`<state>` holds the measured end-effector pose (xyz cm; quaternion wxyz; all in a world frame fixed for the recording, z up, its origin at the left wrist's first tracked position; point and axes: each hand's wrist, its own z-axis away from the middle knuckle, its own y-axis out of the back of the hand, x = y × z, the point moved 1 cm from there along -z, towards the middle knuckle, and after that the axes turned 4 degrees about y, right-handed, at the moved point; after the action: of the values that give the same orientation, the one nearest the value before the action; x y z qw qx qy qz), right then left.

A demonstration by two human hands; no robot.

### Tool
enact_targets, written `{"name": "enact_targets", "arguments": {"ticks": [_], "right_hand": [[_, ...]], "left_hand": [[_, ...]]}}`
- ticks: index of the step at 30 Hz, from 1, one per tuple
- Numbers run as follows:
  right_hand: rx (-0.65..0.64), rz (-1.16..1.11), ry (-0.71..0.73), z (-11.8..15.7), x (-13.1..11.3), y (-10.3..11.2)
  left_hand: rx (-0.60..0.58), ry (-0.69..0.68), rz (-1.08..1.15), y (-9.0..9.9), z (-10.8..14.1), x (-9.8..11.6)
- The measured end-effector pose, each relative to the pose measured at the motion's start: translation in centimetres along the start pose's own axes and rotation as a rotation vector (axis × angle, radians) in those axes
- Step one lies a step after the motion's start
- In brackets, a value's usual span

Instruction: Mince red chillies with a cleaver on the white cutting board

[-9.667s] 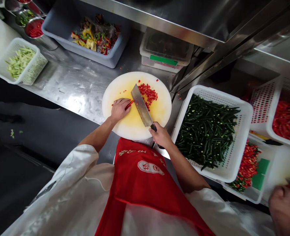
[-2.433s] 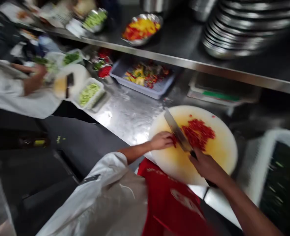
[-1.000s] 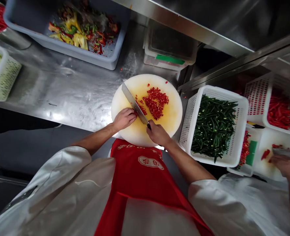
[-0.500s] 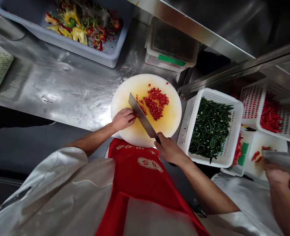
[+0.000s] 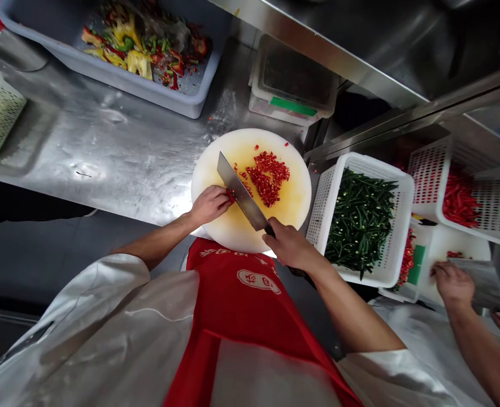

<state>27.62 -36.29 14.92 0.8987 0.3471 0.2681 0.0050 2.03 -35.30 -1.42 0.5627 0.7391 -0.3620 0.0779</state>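
Left fingers [image 5: 221, 199] on chili [image 5: 231, 195], beside cleaver edge [image 5: 232, 183]

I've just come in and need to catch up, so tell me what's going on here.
A person's right hand grips a cleaver over a round white board, while the left hand holds a red chilli beside the blade. Chopped red pieces lie past the blade. To the right is a basket of green chillies; beyond it shows a co-worker's hand.
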Motion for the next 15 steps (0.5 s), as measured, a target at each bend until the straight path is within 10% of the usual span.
{"name": "enact_targets", "arguments": {"ticks": [8,15], "right_hand": [[0.097,0.078,-0.003,-4.8,1.2,-5.8],[0.078,0.125,0.046,-3.9,0.0,-1.3]], "left_hand": [[-0.066,0.029,0.004,-0.4,-0.4,0.0],[-0.035,0.050,0.034,0.8,0.0,0.2]]}}
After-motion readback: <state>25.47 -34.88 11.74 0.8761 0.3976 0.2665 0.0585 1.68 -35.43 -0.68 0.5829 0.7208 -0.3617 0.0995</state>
